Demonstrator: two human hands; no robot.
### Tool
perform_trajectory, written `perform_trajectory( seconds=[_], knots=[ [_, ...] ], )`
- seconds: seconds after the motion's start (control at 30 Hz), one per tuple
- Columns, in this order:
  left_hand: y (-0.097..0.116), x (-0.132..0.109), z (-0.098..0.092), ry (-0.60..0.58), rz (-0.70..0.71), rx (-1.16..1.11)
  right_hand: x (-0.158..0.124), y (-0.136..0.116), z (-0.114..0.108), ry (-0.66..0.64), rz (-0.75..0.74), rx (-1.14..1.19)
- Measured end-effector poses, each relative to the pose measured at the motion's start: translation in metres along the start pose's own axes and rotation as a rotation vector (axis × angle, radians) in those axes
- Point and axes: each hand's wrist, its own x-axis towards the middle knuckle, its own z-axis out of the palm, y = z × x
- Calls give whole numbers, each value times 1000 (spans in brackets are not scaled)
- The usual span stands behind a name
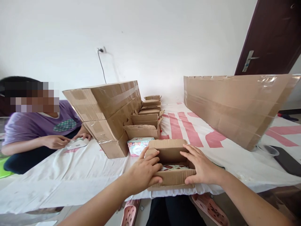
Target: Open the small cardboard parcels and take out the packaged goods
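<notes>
In front of me at the table's near edge stands a small open cardboard box [175, 178]. Its far flap is raised, and several printed packets [173, 167] show inside. My left hand [144, 171] grips the box's left side, thumb at the front and fingers over the rim. On the opposite side my right hand [203, 164] holds the box, its fingers spread along the right flap. Just beyond my left hand lies a colourful plastic-wrapped package [139, 146]. The lower contents of the box are hidden.
Stacked, taped cartons [110, 119] rise at left, beside a row of open boxes [143, 121]. A long cardboard panel [230, 106], a clear plastic dish [268, 150] and a dark flat object [288, 160] are at right. A person [44, 125] at left handles a white item [77, 143].
</notes>
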Motion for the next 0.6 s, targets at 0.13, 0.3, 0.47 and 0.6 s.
perform_trajectory(
  seconds=[0.13,0.3,0.47,0.6],
  knots=[
    [-9,-18,-12,73,-64,158,-2,-2,0,-6,26,13],
    [-38,-54,-15,226,-208,209,-3,-1,1,22,6,74],
    [-54,-62,1,64,-211,71,-2,1,2,38,-6,71],
    [-49,-39,-22,-28,-199,53,-2,0,3,49,1,81]
  ],
)
